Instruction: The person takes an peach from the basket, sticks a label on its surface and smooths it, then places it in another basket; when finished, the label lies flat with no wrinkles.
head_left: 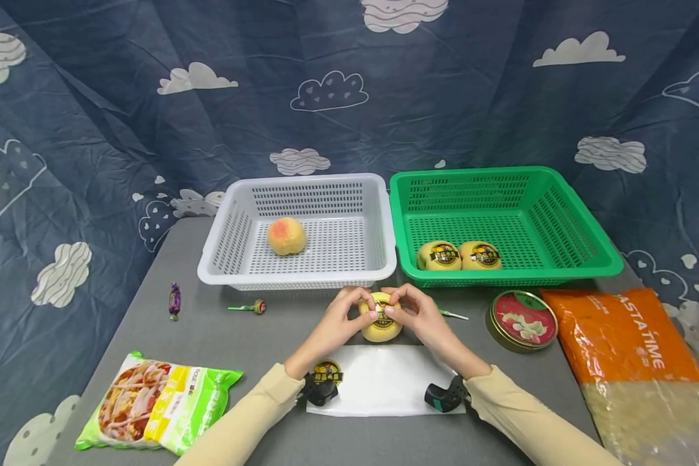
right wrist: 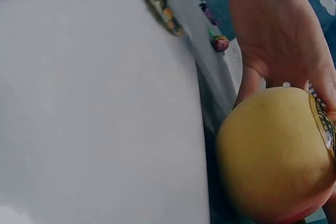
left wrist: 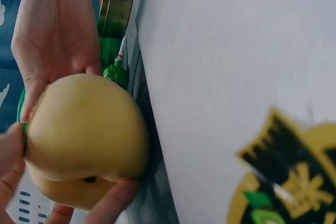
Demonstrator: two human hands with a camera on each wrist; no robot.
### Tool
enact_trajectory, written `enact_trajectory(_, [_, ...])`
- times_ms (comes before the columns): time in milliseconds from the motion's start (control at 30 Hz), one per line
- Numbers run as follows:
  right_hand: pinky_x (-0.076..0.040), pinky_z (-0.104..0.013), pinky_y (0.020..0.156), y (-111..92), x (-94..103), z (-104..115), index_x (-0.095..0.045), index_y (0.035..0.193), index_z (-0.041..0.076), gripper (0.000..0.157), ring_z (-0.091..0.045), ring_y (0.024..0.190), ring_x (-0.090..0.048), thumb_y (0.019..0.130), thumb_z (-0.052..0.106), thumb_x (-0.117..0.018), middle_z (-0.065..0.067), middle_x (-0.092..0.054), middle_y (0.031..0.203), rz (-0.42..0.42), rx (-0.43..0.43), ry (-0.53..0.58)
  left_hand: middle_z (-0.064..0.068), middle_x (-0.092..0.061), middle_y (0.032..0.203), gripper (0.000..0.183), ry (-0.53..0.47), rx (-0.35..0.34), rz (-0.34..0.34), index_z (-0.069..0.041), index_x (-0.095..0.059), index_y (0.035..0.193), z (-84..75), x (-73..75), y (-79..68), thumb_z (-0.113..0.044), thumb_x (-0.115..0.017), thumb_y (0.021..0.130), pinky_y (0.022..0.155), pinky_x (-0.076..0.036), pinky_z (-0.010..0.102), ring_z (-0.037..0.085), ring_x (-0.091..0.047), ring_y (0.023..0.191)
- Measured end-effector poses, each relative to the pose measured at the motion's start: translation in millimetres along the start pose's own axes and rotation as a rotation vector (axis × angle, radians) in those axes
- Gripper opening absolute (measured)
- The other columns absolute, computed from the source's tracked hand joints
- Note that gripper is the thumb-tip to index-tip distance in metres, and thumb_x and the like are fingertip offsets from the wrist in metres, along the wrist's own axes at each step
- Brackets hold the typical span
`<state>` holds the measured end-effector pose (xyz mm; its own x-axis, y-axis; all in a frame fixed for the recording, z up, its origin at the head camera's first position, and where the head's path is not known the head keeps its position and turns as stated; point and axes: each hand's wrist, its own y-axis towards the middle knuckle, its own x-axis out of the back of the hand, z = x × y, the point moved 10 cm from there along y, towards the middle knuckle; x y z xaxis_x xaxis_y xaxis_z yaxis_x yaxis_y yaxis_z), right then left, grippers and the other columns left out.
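Note:
A yellow peach [head_left: 381, 333] is between both hands just behind a white sheet [head_left: 384, 378]. My left hand [head_left: 338, 320] grips its left side and my right hand [head_left: 424, 318] its right, fingers curled over the top. Both thumbs press on a round black-and-gold sticker [head_left: 384, 316] on the side facing me. In the left wrist view the peach [left wrist: 86, 127] shows its bare underside and a dark dimple. Seen from the right wrist, the peach [right wrist: 273, 153] has a reddish patch low down. A similar sticker [head_left: 327, 373] lies at the sheet's left end.
One peach [head_left: 287, 235] sits in a white basket [head_left: 297, 278]. Two stickered peaches [head_left: 439, 256] lie in a green basket [head_left: 509, 274]. Around them are lollipops [head_left: 259, 307], a wrapped candy [head_left: 175, 301], a round tin [head_left: 522, 320], a pasta bag [head_left: 629, 362] and a green food bag [head_left: 157, 401].

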<state>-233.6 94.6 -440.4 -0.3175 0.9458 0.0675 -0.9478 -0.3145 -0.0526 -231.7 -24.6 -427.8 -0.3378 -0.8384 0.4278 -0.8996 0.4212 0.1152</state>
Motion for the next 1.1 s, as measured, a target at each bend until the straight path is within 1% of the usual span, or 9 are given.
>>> enact_trajectory(200, [-0.043,-0.030,0.086,2,-1.0,-5,-0.049,0.098,-0.003,0.021,-0.026,0.116,-0.045,0.087,0.011,-0.059,-0.015,-0.048,0.128,0.013,-0.027,0.104,0.001,-0.041,0.116,0.017,0.088,-0.056,0.039,-0.023,-0.057,0.106,-6.8,-2.6,-1.9,-0.025,-0.055,0.090,0.083,-0.035,0.038,0.016,-0.036,0.108])
enact_trajectory(300, [-0.039,-0.032,0.093,-1,-1.5,-4,-0.046,0.107,-0.003,0.027,-0.027,0.120,-0.042,0.086,0.008,-0.059,-0.018,-0.043,0.132,0.023,-0.015,0.106,0.000,-0.042,0.119,0.023,0.084,-0.076,0.044,-0.025,-0.059,0.113,-7.8,-2.5,-2.4,-0.025,-0.053,0.091,0.086,-0.034,0.041,0.015,-0.036,0.111])
enact_trajectory(367, [-0.033,-0.035,0.098,-3,-3.6,-1,-0.042,0.112,-0.003,0.037,-0.028,0.122,-0.038,0.084,0.009,-0.063,-0.019,-0.040,0.133,0.015,0.005,0.033,0.002,-0.043,0.121,0.025,0.084,-0.083,0.041,-0.025,-0.060,0.115,-7.5,-1.8,-2.1,-0.026,-0.053,0.091,0.088,-0.033,0.043,0.015,-0.037,0.112])
enact_trajectory(533, [-0.039,-0.041,0.091,-6,-11.7,12,-0.035,0.116,0.003,0.063,-0.028,0.113,-0.047,0.074,0.028,-0.074,-0.017,-0.046,0.127,-0.082,0.098,-0.385,0.006,-0.048,0.126,0.027,0.087,-0.113,0.043,-0.022,-0.061,0.116,-9.0,-1.9,0.3,-0.024,-0.054,0.091,0.094,-0.031,0.042,0.015,-0.040,0.116])
enact_trajectory(600, [-0.040,-0.042,0.087,-6,-10.9,13,-0.036,0.115,0.004,0.064,-0.027,0.109,-0.050,0.072,0.028,-0.076,-0.016,-0.049,0.124,-0.119,0.091,-0.436,0.007,-0.049,0.127,0.027,0.074,-0.126,0.050,-0.020,-0.061,0.117,-9.7,-2.9,1.2,-0.022,-0.054,0.091,0.097,-0.027,0.043,0.015,-0.040,0.118])
enact_trajectory(700, [-0.035,-0.042,0.095,-4,-9.7,7,-0.036,0.115,0.003,0.057,-0.028,0.117,-0.043,0.075,0.015,-0.074,-0.017,-0.045,0.129,-0.077,0.046,-0.257,0.006,-0.049,0.129,0.027,0.028,-0.103,0.052,-0.018,-0.061,0.116,-6.8,-3.6,2.0,-0.021,-0.054,0.091,0.098,-0.021,0.046,0.015,-0.039,0.120])
enact_trajectory(833, [-0.028,-0.038,0.101,-3,-7.1,-3,-0.037,0.117,0.000,0.050,-0.027,0.126,-0.033,0.078,0.003,-0.068,-0.016,-0.037,0.137,0.030,-0.012,0.007,0.002,-0.048,0.129,0.026,-0.030,-0.051,0.042,-0.021,-0.063,0.114,-1.4,-2.9,2.7,-0.024,-0.055,0.089,0.099,-0.018,0.047,0.012,-0.039,0.120])
enact_trajectory(967, [-0.036,-0.030,0.095,-2,-0.5,-10,-0.042,0.117,-0.002,0.044,-0.025,0.123,-0.038,0.080,0.002,-0.066,-0.014,-0.040,0.136,0.078,-0.038,0.124,0.002,-0.049,0.129,0.027,-0.081,-0.060,0.052,-0.019,-0.063,0.115,-0.7,-3.8,2.9,-0.023,-0.056,0.089,0.100,-0.023,0.045,0.013,-0.039,0.120])
enact_trajectory(1100, [-0.038,-0.028,0.093,-1,2.1,-12,-0.043,0.118,-0.003,0.041,-0.027,0.122,-0.039,0.082,0.003,-0.063,-0.014,-0.040,0.136,0.107,-0.047,0.150,0.002,-0.047,0.131,0.029,-0.095,-0.042,0.065,-0.020,-0.062,0.116,2.5,-4.8,2.9,-0.025,-0.059,0.088,0.100,-0.026,0.044,0.014,-0.038,0.122])
